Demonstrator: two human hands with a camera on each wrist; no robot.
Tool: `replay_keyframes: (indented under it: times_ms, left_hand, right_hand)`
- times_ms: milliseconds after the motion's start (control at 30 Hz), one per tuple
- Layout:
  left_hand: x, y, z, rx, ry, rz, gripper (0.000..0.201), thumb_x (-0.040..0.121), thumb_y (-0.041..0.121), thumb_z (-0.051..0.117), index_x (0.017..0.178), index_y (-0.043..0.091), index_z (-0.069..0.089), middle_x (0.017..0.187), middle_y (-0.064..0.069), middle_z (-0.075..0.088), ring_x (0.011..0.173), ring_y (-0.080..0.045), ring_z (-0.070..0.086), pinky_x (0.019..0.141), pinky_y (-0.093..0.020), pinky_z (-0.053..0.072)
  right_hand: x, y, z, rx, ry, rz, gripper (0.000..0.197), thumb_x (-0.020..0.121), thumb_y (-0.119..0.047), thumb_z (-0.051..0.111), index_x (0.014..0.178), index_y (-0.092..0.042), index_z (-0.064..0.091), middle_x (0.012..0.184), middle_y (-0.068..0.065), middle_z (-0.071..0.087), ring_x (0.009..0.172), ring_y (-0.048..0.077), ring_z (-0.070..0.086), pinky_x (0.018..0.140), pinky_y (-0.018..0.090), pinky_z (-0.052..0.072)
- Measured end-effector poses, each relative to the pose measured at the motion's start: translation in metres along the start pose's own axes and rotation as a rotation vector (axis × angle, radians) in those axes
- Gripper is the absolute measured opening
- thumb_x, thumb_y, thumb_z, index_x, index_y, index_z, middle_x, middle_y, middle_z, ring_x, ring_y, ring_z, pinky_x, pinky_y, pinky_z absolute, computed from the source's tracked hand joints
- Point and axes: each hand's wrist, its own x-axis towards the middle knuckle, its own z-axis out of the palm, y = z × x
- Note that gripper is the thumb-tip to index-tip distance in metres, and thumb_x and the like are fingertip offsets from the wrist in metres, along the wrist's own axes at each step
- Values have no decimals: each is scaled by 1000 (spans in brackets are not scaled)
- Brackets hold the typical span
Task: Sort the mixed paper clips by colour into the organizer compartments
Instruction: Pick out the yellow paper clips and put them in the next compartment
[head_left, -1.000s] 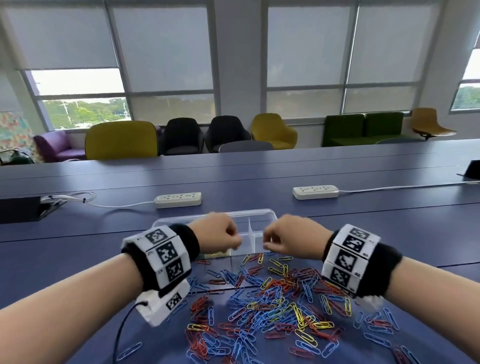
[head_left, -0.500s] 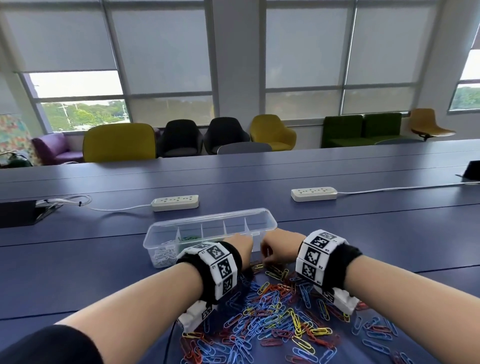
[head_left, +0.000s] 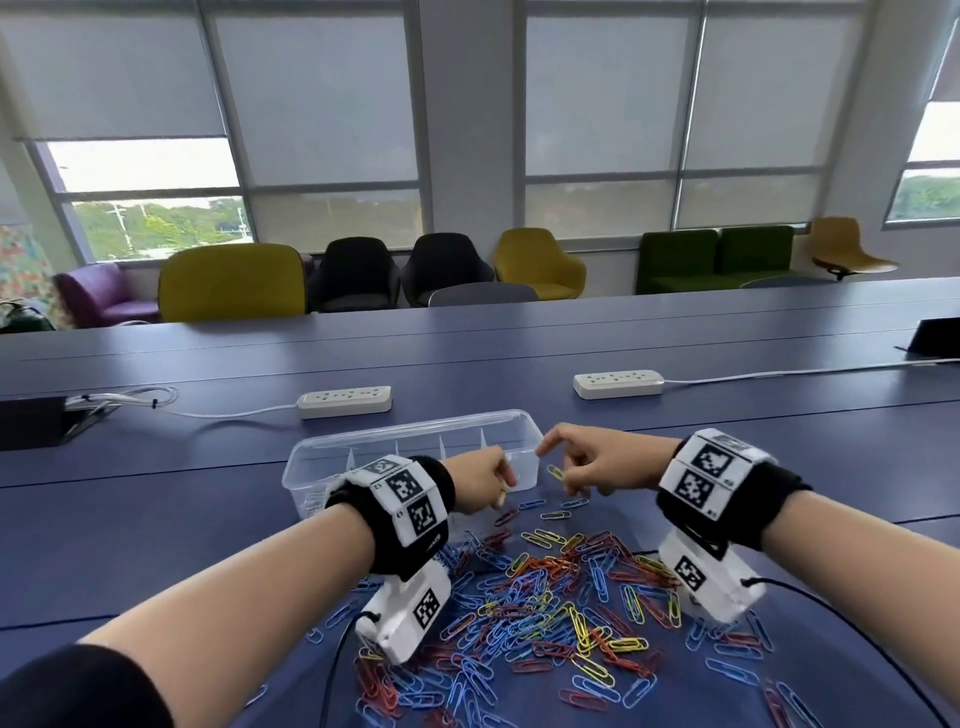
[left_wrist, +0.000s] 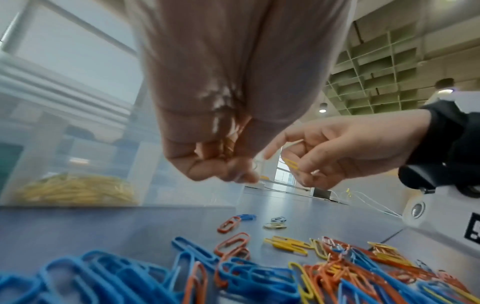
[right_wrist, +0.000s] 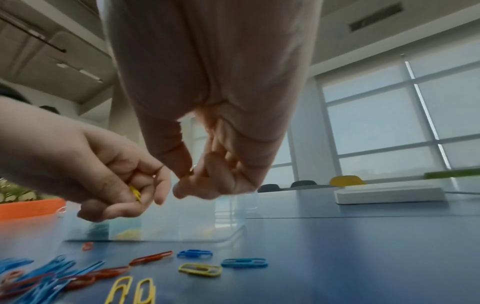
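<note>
Pinching one yellow clip (head_left: 557, 472) — right hand (head_left: 597, 462); left hand (head_left: 480, 480) clutches yellow clips (right_wrist: 135, 193).

clips (head_left: 545, 613) – blue, red, yellow; table (head_left: 156, 499) – blue; organizer (head_left: 415, 441) – clear

Bare table (head_left: 156, 519) lies left of the organizer (head_left: 332, 457) (open-topped); the clip pile (head_left: 545, 613) crowds its near side.

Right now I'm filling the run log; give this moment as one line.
stage: sorting yellows | right hand: pinches yellow clip | left hand: holds yellow clips | organizer: beside both hands | pile: unsorted
</note>
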Motion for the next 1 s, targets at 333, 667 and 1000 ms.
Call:
replay_keyframes:
  times_ms: [333, 667, 1000]
  left_hand:
    - [17, 27, 28, 100, -112, 0, 20, 97, 9, 32, 82, 9, 46, 79, -10, 42, 80, -21, 39, 65, -25, 34]
    - [22, 15, 26, 373, -96, 137, 36, 85, 23, 65, 118, 10, 58, 119, -10, 59, 109, -25, 55, 81, -27, 41]
    - [28, 15, 29, 466, -211, 99, 26, 94, 28, 52, 87, 5, 62, 78, -7, 53, 72, -20, 46, 52, -23, 32]
  right_hand:
    - [-1, 25, 13, -103, -27, 171, 7, 99, -18, 35, 98, -14, 42, 74, -4, 38, 58, 7, 33, 47, 16, 31]
    - [22, 32, 18, -288, -62, 29, 20, 77, -33, 74, 91, -23, 65, 77, -13, 52, 67, 2, 47, 59, 18, 33]
    - [14, 36, 20, -155, -158, 61, 20, 76, -30, 76, 67, -25, 59, 67, -10, 61, 61, 0, 54, 62, 12, 44]
